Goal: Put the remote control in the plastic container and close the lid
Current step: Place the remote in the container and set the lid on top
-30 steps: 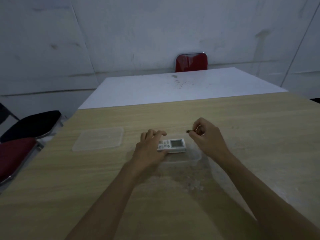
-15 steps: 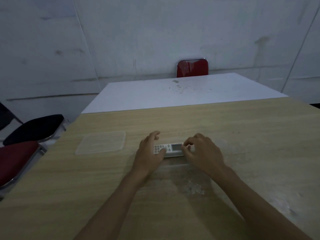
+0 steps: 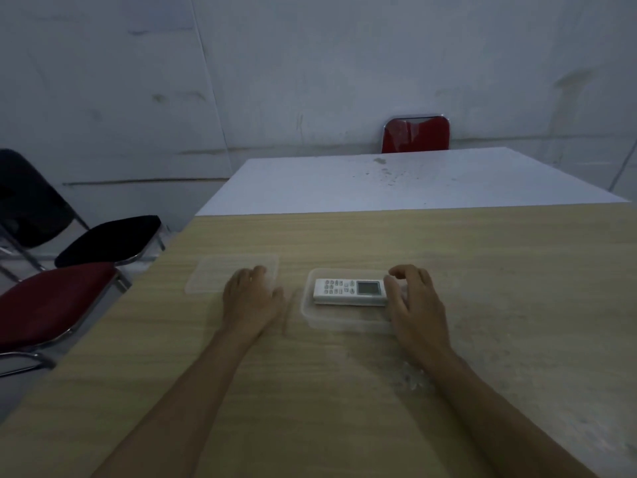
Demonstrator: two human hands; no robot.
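Note:
A white remote control (image 3: 349, 291) lies flat inside a clear plastic container (image 3: 339, 320) on the wooden table (image 3: 344, 391). Its screen end points right. My right hand (image 3: 412, 298) rests over the container's right end, fingers spread and curled, touching the remote's right end. The clear lid (image 3: 215, 277) lies flat on the table to the left of the container. My left hand (image 3: 253, 298) is over the lid's right edge, fingers on it, holding nothing that I can make out.
A white table (image 3: 396, 181) adjoins the far edge, with a red chair (image 3: 415, 134) behind it. A red-seated chair (image 3: 51, 305) and black chairs (image 3: 107, 239) stand at the left. Pale scuff marks show on the wood near my right forearm.
My left hand let go of the remote and moved left onto the lid. The remote now lies in the container, and my right hand has shifted to its right end.

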